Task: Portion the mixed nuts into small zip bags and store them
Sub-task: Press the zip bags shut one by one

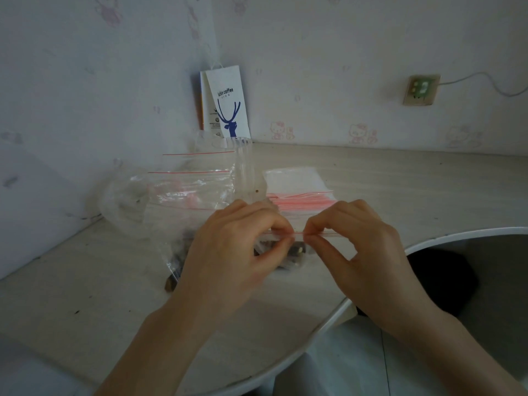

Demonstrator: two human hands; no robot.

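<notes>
1. The small zip bag [298, 238] is held just above the tabletop [85, 281], its red seal strip running level between the two hands. Dark nuts [297, 250] show through the film under the strip.
2. The left hand [234, 247] pinches the strip between thumb and curled fingers [281, 224]. The right hand [360, 241] pinches it the same way just beside, so the two sets of fingertips almost meet.
3. Just behind the zip bag lies a flat stack of empty bags [300, 195] with pink-red strips.
4. Behind and to its left are more clear bags [194, 190] with red lines — too blurred to tell their contents.
5. Farther behind, a paper coffee bag [228, 104] stands against the wall.
6. To its right sits a white-rimmed round container [457, 235] — possibly a bin.
</notes>
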